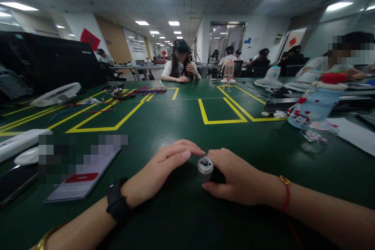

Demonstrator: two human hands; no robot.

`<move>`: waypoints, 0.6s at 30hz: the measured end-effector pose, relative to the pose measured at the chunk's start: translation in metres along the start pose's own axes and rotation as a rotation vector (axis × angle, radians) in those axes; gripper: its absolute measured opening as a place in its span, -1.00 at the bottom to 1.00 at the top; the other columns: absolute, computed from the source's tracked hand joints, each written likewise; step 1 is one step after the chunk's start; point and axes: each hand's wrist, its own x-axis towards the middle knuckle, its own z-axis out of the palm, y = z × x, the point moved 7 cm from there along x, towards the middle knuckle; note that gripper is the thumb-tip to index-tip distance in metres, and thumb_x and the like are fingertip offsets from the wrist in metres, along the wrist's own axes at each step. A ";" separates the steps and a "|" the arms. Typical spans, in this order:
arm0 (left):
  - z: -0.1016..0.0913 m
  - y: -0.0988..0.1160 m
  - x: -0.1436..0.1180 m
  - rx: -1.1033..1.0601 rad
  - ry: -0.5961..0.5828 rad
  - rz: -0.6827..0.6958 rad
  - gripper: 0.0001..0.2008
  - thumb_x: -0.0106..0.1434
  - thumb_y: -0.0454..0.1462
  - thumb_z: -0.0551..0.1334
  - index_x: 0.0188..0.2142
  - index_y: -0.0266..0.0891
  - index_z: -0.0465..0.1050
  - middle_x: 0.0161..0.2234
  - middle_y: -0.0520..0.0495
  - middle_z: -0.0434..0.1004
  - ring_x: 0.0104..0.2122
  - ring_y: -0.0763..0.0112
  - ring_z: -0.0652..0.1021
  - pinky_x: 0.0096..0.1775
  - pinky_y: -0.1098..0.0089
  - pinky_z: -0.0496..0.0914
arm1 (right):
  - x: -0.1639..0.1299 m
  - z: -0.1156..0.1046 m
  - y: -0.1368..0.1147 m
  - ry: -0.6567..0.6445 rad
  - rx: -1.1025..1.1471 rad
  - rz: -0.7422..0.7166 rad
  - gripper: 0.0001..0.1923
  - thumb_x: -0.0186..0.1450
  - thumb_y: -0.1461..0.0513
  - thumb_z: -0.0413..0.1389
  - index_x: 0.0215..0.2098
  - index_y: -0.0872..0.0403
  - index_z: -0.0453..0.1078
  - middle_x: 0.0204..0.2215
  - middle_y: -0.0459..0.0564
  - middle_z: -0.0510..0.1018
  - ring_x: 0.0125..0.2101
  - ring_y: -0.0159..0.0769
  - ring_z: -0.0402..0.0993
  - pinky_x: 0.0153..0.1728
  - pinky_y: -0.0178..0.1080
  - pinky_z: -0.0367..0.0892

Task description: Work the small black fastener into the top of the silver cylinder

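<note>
A small silvery metal cylinder that looks like an electric motor stands upright on the green table, its top face showing a central stub and small holes. My right hand is closed around it from the right, thumb at the near side and fingers behind. My left hand reaches in from the left with fingers stretched out and together, their tips just behind the motor's top and close to my right fingers. Whether those tips touch the motor I cannot tell. Nothing shows in the left hand.
A phone lies left of my left wrist, beside a white device. Wires and a white fan are farther back left. At right stand a blue bottle and paper. A person sits opposite.
</note>
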 end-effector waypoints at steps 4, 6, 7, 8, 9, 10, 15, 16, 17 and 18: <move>0.004 0.000 -0.001 -0.004 -0.036 -0.021 -0.67 0.40 -0.22 0.02 -0.04 -0.12 0.55 0.03 -0.09 0.44 0.07 0.17 0.40 0.17 0.22 0.17 | 0.000 0.001 0.002 0.000 0.006 0.016 -0.73 0.21 0.12 0.19 -0.20 0.08 0.31 -0.26 -0.01 0.46 -0.30 -0.25 0.32 -0.26 -0.18 0.18; 0.005 -0.001 -0.002 -0.001 -0.048 -0.030 -0.66 0.40 -0.21 0.02 -0.07 -0.11 0.57 0.03 -0.09 0.43 0.05 0.17 0.42 0.15 0.21 0.18 | 0.000 0.001 0.002 -0.004 0.002 0.020 -0.73 0.21 0.12 0.19 -0.21 0.09 0.31 -0.27 -0.01 0.46 -0.30 -0.25 0.32 -0.27 -0.19 0.19; 0.005 -0.001 -0.003 0.000 -0.047 -0.033 -0.66 0.40 -0.21 0.02 -0.07 -0.12 0.57 0.02 -0.10 0.43 0.05 0.17 0.42 0.15 0.22 0.19 | 0.001 0.002 0.002 -0.008 0.000 0.021 -0.74 0.22 0.12 0.18 -0.21 0.09 0.31 -0.27 -0.01 0.46 -0.31 -0.25 0.32 -0.27 -0.18 0.19; 0.005 -0.001 -0.003 -0.001 -0.044 -0.033 -0.65 0.40 -0.21 0.01 -0.08 -0.12 0.58 0.02 -0.10 0.43 0.04 0.17 0.42 0.14 0.22 0.20 | 0.001 0.002 0.002 -0.013 -0.003 0.022 -0.74 0.22 0.12 0.18 -0.21 0.09 0.31 -0.28 -0.01 0.46 -0.31 -0.25 0.32 -0.27 -0.18 0.18; 0.005 -0.001 -0.003 -0.002 -0.041 -0.033 -0.64 0.40 -0.21 0.00 -0.08 -0.13 0.58 0.02 -0.10 0.43 0.04 0.17 0.42 0.14 0.23 0.20 | 0.001 0.002 0.002 -0.016 -0.006 0.024 -0.74 0.22 0.12 0.18 -0.21 0.09 0.31 -0.28 -0.01 0.45 -0.31 -0.25 0.31 -0.27 -0.19 0.18; 0.005 0.000 -0.003 -0.002 -0.038 -0.030 -0.64 0.41 -0.22 0.00 -0.09 -0.13 0.58 0.01 -0.10 0.44 0.04 0.18 0.43 0.14 0.23 0.20 | 0.001 0.002 0.003 -0.018 -0.008 0.026 -0.73 0.22 0.11 0.18 -0.21 0.09 0.31 -0.28 -0.01 0.45 -0.32 -0.25 0.31 -0.28 -0.19 0.18; -0.003 -0.008 -0.001 0.023 0.052 -0.070 -0.68 0.40 -0.20 0.03 -0.08 -0.13 0.56 -0.05 -0.07 0.52 0.01 0.21 0.45 0.12 0.25 0.20 | 0.001 0.002 0.002 -0.009 0.007 0.015 -0.73 0.22 0.13 0.19 -0.19 0.08 0.31 -0.26 -0.02 0.46 -0.31 -0.26 0.32 -0.26 -0.19 0.17; -0.006 -0.014 -0.001 0.023 0.088 -0.110 -0.69 0.39 -0.19 0.05 -0.07 -0.13 0.55 -0.08 -0.06 0.54 -0.03 0.22 0.47 0.09 0.24 0.23 | 0.001 0.001 0.002 -0.007 0.009 0.013 -0.74 0.22 0.13 0.19 -0.19 0.08 0.31 -0.27 -0.03 0.46 -0.31 -0.27 0.32 -0.26 -0.20 0.17; -0.009 -0.022 -0.001 0.015 0.125 -0.160 -0.71 0.38 -0.18 0.08 -0.06 -0.12 0.54 -0.12 -0.06 0.56 -0.07 0.23 0.50 0.05 0.24 0.26 | 0.000 0.001 0.002 -0.008 0.007 0.013 -0.74 0.22 0.14 0.19 -0.19 0.08 0.31 -0.27 -0.03 0.46 -0.31 -0.27 0.32 -0.26 -0.20 0.17; -0.013 -0.029 0.000 -0.006 0.162 -0.196 -0.72 0.36 -0.17 0.12 -0.06 -0.13 0.53 -0.16 -0.07 0.58 -0.12 0.24 0.51 0.00 0.25 0.29 | 0.000 0.001 0.002 -0.008 0.002 0.014 -0.75 0.21 0.14 0.19 -0.20 0.08 0.32 -0.28 -0.03 0.46 -0.32 -0.27 0.32 -0.27 -0.20 0.17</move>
